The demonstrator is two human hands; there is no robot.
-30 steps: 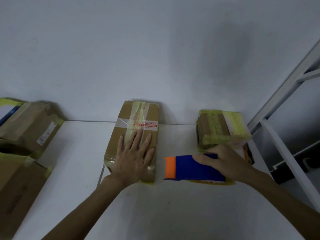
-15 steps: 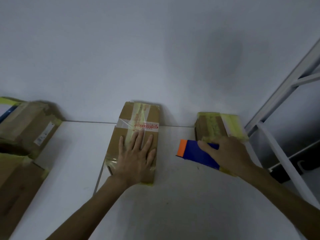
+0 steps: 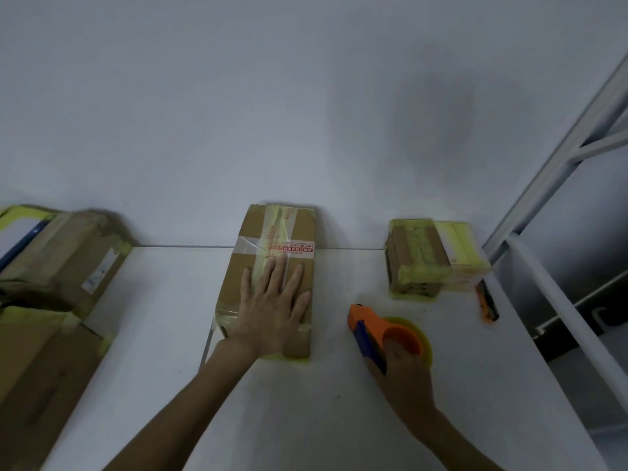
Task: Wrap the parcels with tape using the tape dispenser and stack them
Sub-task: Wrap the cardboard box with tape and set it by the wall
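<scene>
The right hand (image 3: 406, 372) clasps the orange-and-blue plastic tape dispenser (image 3: 368, 326) from behind, just right of the long cardboard parcel (image 3: 255, 266), a strip of bare white table (image 3: 333, 334) between them. The left hand (image 3: 272, 307) lies flat, fingers straight, on the parcel's glossy taped top.

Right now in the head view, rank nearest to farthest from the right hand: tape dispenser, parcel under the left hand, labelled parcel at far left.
1. The tape dispenser, gripped in the right hand itself.
2. The centre parcel, to its left, under the flat left hand.
3. The labelled parcel, far left against the wall.
</scene>
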